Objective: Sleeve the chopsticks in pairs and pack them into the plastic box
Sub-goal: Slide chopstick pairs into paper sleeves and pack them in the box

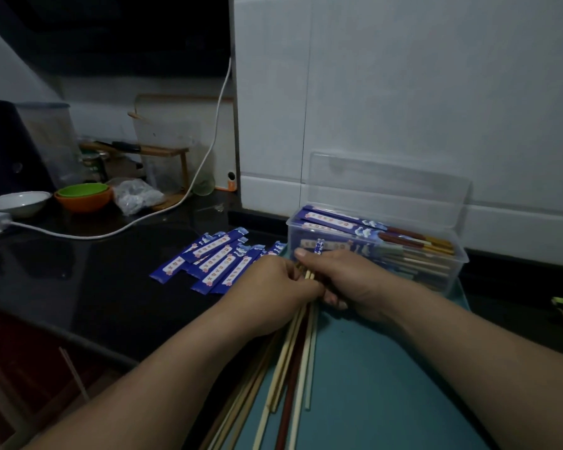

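Mixed chopsticks (294,352) are gripped by curled left hand (273,287) and right hand (348,280), so a mismatched pair could be drawn for sleeves (215,264) at 10 o'clock.

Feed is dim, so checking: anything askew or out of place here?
Nothing spilled or damaged. Sleeves lie in a loose, overlapping heap left of the box, and the chopsticks fan out unevenly, some seemingly past the mat's left edge.
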Available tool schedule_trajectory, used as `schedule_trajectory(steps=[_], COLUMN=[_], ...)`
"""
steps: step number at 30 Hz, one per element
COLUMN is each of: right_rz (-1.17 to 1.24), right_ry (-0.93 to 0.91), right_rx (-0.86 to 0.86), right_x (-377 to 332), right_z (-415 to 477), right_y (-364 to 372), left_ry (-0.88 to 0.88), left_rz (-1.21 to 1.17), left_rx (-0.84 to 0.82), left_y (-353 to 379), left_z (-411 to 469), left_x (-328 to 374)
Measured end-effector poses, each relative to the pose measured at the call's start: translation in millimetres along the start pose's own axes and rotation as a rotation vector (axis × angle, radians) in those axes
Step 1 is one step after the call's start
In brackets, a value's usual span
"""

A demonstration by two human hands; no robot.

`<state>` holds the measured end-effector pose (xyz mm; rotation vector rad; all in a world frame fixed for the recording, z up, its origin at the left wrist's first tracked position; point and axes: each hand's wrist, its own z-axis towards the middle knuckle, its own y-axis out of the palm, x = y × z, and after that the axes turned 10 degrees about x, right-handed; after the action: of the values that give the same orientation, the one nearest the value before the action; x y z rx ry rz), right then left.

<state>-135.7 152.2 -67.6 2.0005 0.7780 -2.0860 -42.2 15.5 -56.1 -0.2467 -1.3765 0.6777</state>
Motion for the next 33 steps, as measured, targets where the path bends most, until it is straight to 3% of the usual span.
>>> schedule_trajectory(steps=[13,18,23,26,33], right_rz=[0.115,0.161,0.181,0.183,0.161], right_ry=[-0.08,-0.057,-0.051,-0.04,-0.037], right_rx=[-0.058,-0.026,-0.062,-0.067,-0.091], right_x=[6.7,10.6,8.8,8.8,6.6], right_z=[2.3,6.1,3.1,2.6,0.7], right_y=[-7.5,-9.2,-11.9,-13.1,-14.5], left_ry=[-0.032,-0.009,0.006,-0.044,-0.106], left_rz=[-0.049,-0.102,0.386,0.66,0.709], left_rx=[0.075,0.231,0.262,0.18,0.129], left_y=[3.0,-12.9,-41.9,-41.1,-32.0], left_z=[2.2,5.7,25.6,33.1,49.3], left_x=[-8.0,-4.9,-19.5,-33.2,-42.0])
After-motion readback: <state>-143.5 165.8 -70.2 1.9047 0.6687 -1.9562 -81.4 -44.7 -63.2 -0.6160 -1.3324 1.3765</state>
